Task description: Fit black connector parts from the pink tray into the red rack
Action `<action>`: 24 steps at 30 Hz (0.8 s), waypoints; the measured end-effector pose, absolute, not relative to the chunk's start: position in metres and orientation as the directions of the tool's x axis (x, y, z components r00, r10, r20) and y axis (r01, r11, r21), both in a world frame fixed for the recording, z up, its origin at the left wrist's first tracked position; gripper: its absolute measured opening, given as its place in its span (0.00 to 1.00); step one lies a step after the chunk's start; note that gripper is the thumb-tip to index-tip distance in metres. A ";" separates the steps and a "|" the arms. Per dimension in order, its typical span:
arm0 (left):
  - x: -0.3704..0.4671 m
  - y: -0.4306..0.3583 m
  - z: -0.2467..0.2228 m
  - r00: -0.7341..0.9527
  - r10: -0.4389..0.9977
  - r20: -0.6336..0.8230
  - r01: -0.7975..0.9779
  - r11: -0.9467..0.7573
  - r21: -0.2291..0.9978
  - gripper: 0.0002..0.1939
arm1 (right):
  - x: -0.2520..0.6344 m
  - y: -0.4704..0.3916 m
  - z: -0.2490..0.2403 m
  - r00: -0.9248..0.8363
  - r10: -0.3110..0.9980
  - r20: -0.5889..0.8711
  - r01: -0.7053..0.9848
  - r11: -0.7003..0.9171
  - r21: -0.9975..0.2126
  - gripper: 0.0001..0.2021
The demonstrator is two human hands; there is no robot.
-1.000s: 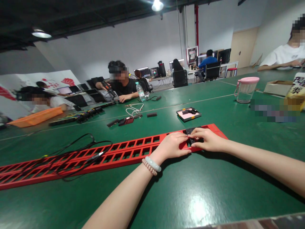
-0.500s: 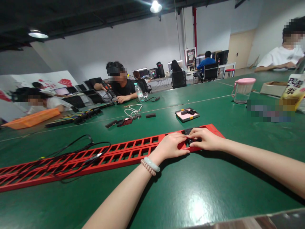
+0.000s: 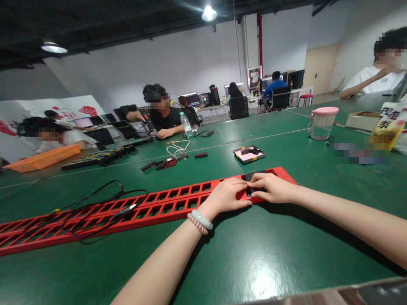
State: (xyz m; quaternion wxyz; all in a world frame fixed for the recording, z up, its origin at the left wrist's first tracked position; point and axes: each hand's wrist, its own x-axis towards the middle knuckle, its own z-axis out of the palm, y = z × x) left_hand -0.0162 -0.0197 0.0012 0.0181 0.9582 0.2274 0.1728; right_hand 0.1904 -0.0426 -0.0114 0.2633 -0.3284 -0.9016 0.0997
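Note:
A long red slotted frame (image 3: 178,198) lies across the green table, and a dark part (image 3: 250,176) sits in its right end. My left hand (image 3: 229,192) rests on the frame at the left edge of this part, fingertips against it, thumb stretched along the frame's near side. My right hand (image 3: 273,187) bends over the part from the right, fingers curled together on it. The fingertips of both hands almost meet. Whatever small thing may lie between them is hidden. Black cables (image 3: 110,199) lie over the frame's left half.
Beyond the frame stand a small tray (image 3: 249,156) with black pieces, a pink-lidded cup (image 3: 322,125), a bottle (image 3: 186,125) and dark modules (image 3: 201,155). An orange bin (image 3: 44,158) is at the far left. A person (image 3: 163,114) sits across the table.
My right hand's fingers have closed in slightly toward my left fingertips. My left hand has hardly moved. The person at the far right has raised a hand to the face.

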 end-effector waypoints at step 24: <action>-0.013 -0.023 0.002 0.841 0.449 0.302 0.465 -0.885 0.021 0.22 | 0.177 -0.065 -0.026 -0.685 0.612 0.396 0.704 0.697 0.140 0.30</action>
